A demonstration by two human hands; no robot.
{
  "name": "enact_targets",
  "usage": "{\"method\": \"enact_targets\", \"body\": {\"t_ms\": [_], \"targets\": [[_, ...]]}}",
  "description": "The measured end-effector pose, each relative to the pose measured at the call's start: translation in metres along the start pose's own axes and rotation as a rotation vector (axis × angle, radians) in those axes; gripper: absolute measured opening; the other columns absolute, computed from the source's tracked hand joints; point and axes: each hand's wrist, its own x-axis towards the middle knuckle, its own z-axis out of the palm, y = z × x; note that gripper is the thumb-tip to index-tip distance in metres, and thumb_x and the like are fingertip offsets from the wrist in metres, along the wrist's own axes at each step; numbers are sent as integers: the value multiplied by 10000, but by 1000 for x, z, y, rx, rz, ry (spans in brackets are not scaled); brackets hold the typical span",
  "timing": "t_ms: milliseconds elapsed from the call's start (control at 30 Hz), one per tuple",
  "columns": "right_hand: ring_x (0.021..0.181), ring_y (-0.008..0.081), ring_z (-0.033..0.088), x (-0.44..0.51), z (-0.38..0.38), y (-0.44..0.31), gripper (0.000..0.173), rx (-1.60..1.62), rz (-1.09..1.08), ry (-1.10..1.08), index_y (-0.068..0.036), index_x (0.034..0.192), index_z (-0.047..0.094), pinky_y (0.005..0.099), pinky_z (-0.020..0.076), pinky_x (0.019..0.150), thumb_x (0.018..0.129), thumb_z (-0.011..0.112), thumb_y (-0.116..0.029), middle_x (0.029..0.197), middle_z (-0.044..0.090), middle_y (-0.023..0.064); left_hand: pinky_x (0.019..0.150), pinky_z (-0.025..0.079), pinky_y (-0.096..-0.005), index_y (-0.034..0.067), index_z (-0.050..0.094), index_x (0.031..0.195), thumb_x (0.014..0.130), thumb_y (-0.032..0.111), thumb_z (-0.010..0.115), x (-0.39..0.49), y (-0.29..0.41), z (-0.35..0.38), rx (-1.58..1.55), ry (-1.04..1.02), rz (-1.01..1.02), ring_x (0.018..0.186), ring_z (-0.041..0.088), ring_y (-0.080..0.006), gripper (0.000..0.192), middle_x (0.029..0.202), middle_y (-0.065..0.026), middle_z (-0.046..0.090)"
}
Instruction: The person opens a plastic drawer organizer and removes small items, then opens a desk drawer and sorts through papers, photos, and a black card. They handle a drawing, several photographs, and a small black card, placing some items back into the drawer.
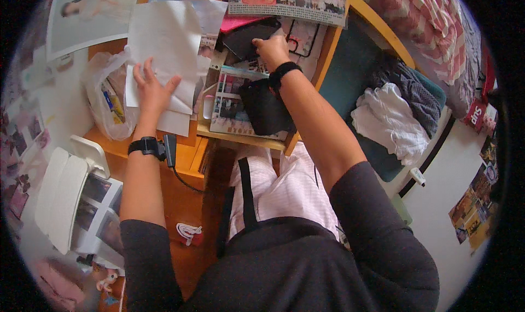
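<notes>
My left hand (154,88) lies with spread fingers on white paper sheets (164,37) stacked on the wooden desk. My right hand (272,49) reaches into the open wooden drawer (246,140), at a dark flat folder or case (248,37); its thumb and fingers meet the edge, though the far fingertips are partly hidden. Below that hand, a black flat item (264,111) rests on a printed photo sheet (229,103). A pink item (242,22) shows behind the dark case. A large group photo print (287,2) covers the drawer's far part.
A plastic bag (110,103) with small items stands left of the papers. A large print (94,17) lies at the upper left. To the right, white and dark clothes (389,119) lie on a dark green surface (348,70). A white storage unit (96,209) stands lower left.
</notes>
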Motion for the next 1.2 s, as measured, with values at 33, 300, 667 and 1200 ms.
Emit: {"method": "enact_targets", "body": {"t_ms": [33,300,667,1200], "targets": [[647,192,661,1,-1,-1,218,49,-34,-38,26,965,632,335,516,553,891,739,-149,724,635,66,1068,421,-504,209,261,1495,789,518,802,1,0,0,14,8,13,1230,529,-424,942,1548,-234,167],[698,140,506,-54,-104,13,115,521,102,-344,-80,979,608,297,382,601,958,600,-193,796,544,-3,1116,376,-515,181,238,1512,790,516,807,4,0,0,34,-16,-5,1335,383,-457,979,1532,-242,139],[682,128,541,-109,-120,48,129,1119,441,-602,-85,934,573,258,445,596,997,569,-197,743,500,-18,1160,290,-528,142,222,1514,815,510,792,4,-3,0,29,-55,-1,1431,202,-448,974,1533,-262,130],[593,109,417,-149,-99,48,152,1981,652,-1443,-110,881,485,240,377,525,986,504,-218,670,387,-11,1158,300,-505,151,213,1539,806,509,794,4,-8,1,43,-54,-14,1410,269,-463,1002,1543,-261,143]]}}
